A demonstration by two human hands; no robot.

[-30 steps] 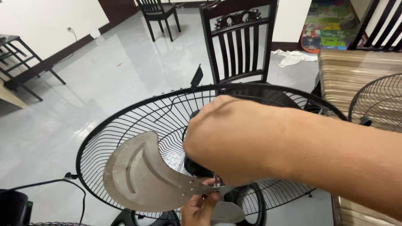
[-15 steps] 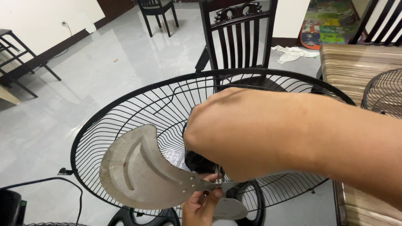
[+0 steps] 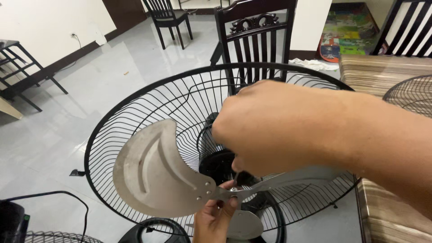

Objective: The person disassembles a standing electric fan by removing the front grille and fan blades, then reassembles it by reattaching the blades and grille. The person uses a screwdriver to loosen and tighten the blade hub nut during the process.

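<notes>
Right hand [image 3: 288, 128] reaches across the black fan guard [image 3: 135, 112], fingers bunched at the hub, probably pinching a small fastener; grip hidden. Left hand [image 3: 215, 218] from below pinches the grey metal fan blade [image 3: 155, 173] at centre. Step: working the blade's hub fixing. Next needs steady blade, fine finger turning.

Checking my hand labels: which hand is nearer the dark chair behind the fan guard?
Right. The right hand overlaps the chair above the fan blade; the left hand is lower.
</notes>
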